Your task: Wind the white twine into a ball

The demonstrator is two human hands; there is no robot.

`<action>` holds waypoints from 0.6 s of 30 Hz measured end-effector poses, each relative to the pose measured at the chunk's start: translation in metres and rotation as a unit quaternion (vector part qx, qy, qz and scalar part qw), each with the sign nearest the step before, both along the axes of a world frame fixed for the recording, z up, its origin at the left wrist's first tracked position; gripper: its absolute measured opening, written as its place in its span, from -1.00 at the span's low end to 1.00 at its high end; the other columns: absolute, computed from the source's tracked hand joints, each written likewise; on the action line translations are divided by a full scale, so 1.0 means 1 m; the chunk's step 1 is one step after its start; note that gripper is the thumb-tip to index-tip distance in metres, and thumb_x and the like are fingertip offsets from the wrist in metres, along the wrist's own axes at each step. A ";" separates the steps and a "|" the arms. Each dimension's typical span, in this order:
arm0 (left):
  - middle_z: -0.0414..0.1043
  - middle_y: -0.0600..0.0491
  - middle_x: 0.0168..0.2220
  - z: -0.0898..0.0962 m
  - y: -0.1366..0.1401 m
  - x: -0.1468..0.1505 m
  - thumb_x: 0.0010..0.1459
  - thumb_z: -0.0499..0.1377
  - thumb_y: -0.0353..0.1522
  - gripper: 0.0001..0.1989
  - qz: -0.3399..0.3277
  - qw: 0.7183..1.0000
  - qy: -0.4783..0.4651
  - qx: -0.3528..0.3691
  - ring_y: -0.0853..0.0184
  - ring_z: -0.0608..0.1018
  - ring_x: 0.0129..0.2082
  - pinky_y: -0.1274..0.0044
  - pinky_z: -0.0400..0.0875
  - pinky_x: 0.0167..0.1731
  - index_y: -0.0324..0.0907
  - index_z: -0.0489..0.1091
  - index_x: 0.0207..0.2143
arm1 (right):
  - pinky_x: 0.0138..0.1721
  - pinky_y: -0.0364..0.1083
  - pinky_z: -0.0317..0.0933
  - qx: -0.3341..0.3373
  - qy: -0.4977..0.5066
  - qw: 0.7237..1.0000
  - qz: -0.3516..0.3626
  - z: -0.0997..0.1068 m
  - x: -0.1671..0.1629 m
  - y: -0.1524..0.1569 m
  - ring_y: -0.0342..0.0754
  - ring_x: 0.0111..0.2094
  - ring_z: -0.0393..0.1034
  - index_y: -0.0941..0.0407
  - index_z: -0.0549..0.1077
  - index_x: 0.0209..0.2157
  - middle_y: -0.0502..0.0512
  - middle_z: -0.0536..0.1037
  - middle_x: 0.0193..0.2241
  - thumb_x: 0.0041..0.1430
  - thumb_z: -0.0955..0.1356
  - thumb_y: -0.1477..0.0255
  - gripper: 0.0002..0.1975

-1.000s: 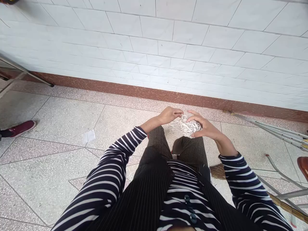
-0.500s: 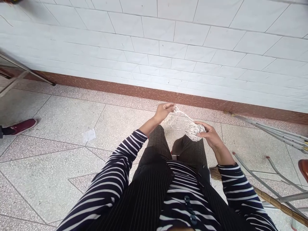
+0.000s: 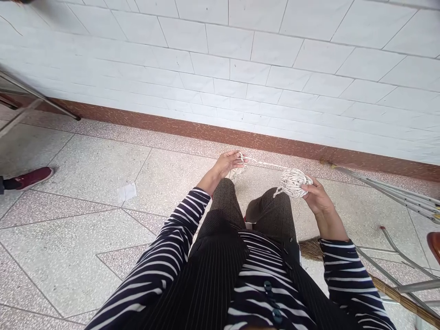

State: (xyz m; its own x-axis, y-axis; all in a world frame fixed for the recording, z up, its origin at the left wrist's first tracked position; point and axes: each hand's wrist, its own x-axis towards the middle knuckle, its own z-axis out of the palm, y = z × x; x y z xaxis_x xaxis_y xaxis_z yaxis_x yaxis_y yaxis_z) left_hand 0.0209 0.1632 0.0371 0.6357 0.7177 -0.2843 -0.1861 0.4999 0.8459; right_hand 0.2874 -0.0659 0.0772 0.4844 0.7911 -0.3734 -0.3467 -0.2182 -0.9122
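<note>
My right hand grips the right side of a ball of white cord, thumb in front. A short loose tail dangles from the ball's left side. From its top a strand of cord runs nearly straight across to my left hand. The cord loops about the fingertips of that hand, which are closed on it. Below those fingers hangs a thin, pale tangle of cord, partly blurred against the floor. Both hands are in front of my knees.
A white tiled wall with a reddish-brown skirting stands ahead. A paper scrap lies on the floor. A co-worker's maroon shoe is at left. Right of me are a broom, metal chair legs and folded metal poles.
My right hand has moved right with the ball and turned it. My left hand has shifted slightly left, and the strand between them is longer and straighter.
</note>
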 end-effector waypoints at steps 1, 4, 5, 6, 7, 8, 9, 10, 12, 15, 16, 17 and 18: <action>0.59 -0.16 -0.13 -0.004 -0.002 0.001 0.16 0.34 -0.29 -0.71 -0.011 1.000 0.008 -0.009 0.24 0.67 -0.21 0.42 0.57 -0.19 -0.28 0.44 -0.15 | -0.26 0.06 0.47 -0.003 -0.013 1.000 -0.004 0.001 0.002 0.001 0.11 -0.22 0.54 -0.03 0.58 -0.14 0.00 0.64 -0.19 -0.28 0.59 0.41 -0.47; 0.60 -0.12 -0.28 -0.015 0.004 0.001 0.18 0.32 -0.31 -0.72 -0.005 0.999 0.046 -0.008 0.30 0.65 -0.35 0.44 0.58 -0.26 -0.32 0.43 -0.14 | -0.23 0.13 0.50 -0.017 -0.023 0.999 -0.021 0.005 0.006 0.004 0.14 -0.17 0.53 -0.05 0.54 -0.13 0.01 0.62 -0.15 -0.25 0.59 0.39 -0.46; 0.60 -0.12 -0.29 -0.018 0.010 0.000 0.20 0.30 -0.33 -0.74 0.010 0.998 0.060 -0.002 0.32 0.64 -0.36 0.45 0.58 -0.25 -0.32 0.43 -0.13 | -0.22 0.15 0.50 -0.019 -0.017 0.999 -0.030 0.006 0.007 0.004 0.14 -0.16 0.53 -0.06 0.53 -0.12 0.01 0.62 -0.14 -0.26 0.59 0.39 -0.45; 0.60 -0.11 -0.27 -0.021 0.018 -0.003 0.23 0.27 -0.35 -0.76 0.031 0.997 0.077 0.005 0.34 0.64 -0.35 0.45 0.57 -0.23 -0.32 0.43 -0.12 | -0.21 0.16 0.51 -0.020 -0.009 0.999 -0.040 0.008 0.007 0.003 0.16 -0.13 0.52 -0.06 0.52 -0.12 0.02 0.61 -0.12 -0.26 0.59 0.40 -0.44; 0.59 -0.11 -0.23 -0.023 0.027 -0.005 0.26 0.23 -0.38 -0.79 0.058 0.993 0.099 0.014 0.35 0.64 -0.31 0.44 0.57 -0.19 -0.31 0.44 -0.10 | -0.20 0.18 0.51 -0.020 0.000 0.999 -0.049 0.010 0.007 0.002 0.17 -0.10 0.52 -0.06 0.51 -0.12 0.03 0.61 -0.10 -0.27 0.59 0.40 -0.43; 0.58 -0.12 -0.16 -0.024 0.035 -0.008 0.27 0.20 -0.41 -0.80 0.090 0.987 0.128 0.032 0.35 0.63 -0.26 0.44 0.56 -0.14 -0.30 0.44 -0.07 | -0.18 0.19 0.51 -0.017 0.010 0.998 -0.055 0.012 0.007 0.000 0.18 -0.07 0.51 -0.07 0.51 -0.12 0.03 0.60 -0.07 -0.26 0.59 0.40 -0.43; 0.56 -0.13 -0.08 -0.024 0.043 -0.010 0.28 0.18 -0.45 -0.80 0.123 0.977 0.165 0.061 0.35 0.62 -0.18 0.42 0.54 -0.08 -0.28 0.44 -0.05 | -0.15 0.21 0.50 -0.014 0.021 0.998 -0.058 0.014 0.006 -0.002 0.19 -0.03 0.49 -0.07 0.50 -0.12 0.02 0.59 -0.05 -0.26 0.59 0.40 -0.44; 0.53 -0.13 0.00 -0.024 0.048 -0.012 0.27 0.16 -0.47 -0.78 0.152 0.962 0.204 0.097 0.33 0.60 -0.09 0.41 0.51 -0.01 -0.26 0.44 -0.03 | -0.12 0.23 0.49 -0.011 0.032 0.998 -0.058 0.016 0.004 -0.003 0.20 0.00 0.48 -0.07 0.50 -0.12 0.02 0.58 -0.03 -0.25 0.58 0.40 -0.45; 0.46 -0.12 0.12 -0.022 0.050 -0.010 0.27 0.15 -0.50 -0.74 0.170 0.935 0.262 0.170 0.29 0.53 0.06 0.36 0.43 0.11 -0.21 0.46 -0.01 | -0.08 0.25 0.47 -0.003 0.052 0.998 -0.047 0.019 0.000 -0.005 0.21 0.04 0.46 -0.07 0.50 -0.12 0.01 0.57 0.01 -0.23 0.57 0.39 -0.47; 0.48 -0.09 0.11 -0.018 0.025 0.004 0.29 0.13 -0.46 -0.75 0.072 0.938 0.255 0.224 0.24 0.50 0.10 0.29 0.38 0.16 -0.16 0.50 -0.02 | -0.06 0.29 0.46 -0.001 0.060 0.998 -0.011 0.020 -0.010 -0.001 0.24 0.05 0.46 -0.06 0.50 -0.12 0.04 0.57 0.02 -0.17 0.55 0.35 -0.51; 0.50 -0.08 0.09 -0.017 0.011 0.011 0.30 0.13 -0.44 -0.74 0.018 0.943 0.233 0.235 0.23 0.52 0.09 0.27 0.38 0.15 -0.14 0.51 -0.02 | -0.07 0.29 0.46 -0.006 0.056 0.998 0.005 0.019 -0.014 0.002 0.24 0.04 0.47 -0.06 0.50 -0.12 0.05 0.58 0.02 -0.15 0.55 0.34 -0.52; 0.51 -0.07 0.09 -0.016 -0.003 0.020 0.29 0.13 -0.42 -0.74 -0.033 0.945 0.209 0.248 0.23 0.53 0.08 0.26 0.38 0.16 -0.13 0.52 -0.01 | -0.09 0.29 0.47 -0.016 0.052 0.998 0.022 0.018 -0.019 0.005 0.24 0.02 0.48 -0.06 0.50 -0.11 0.06 0.58 0.01 -0.15 0.55 0.34 -0.52; 0.51 -0.07 0.09 -0.016 -0.017 0.028 0.28 0.15 -0.40 -0.72 -0.079 0.944 0.178 0.266 0.23 0.53 0.07 0.26 0.37 0.17 -0.12 0.51 0.01 | -0.11 0.27 0.47 -0.026 0.050 0.998 0.038 0.018 -0.024 0.008 0.23 0.01 0.49 -0.06 0.50 -0.11 0.06 0.59 0.00 -0.15 0.56 0.34 -0.52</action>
State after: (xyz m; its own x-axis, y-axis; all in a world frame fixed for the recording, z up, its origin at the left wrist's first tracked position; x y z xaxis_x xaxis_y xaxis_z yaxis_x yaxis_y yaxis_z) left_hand 0.0492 0.1463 0.0208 0.6790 0.7232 -0.1259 0.1978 -0.0150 0.9801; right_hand 0.2637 -0.0574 0.0951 0.3824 0.8018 -0.4592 -0.4168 -0.2939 -0.8602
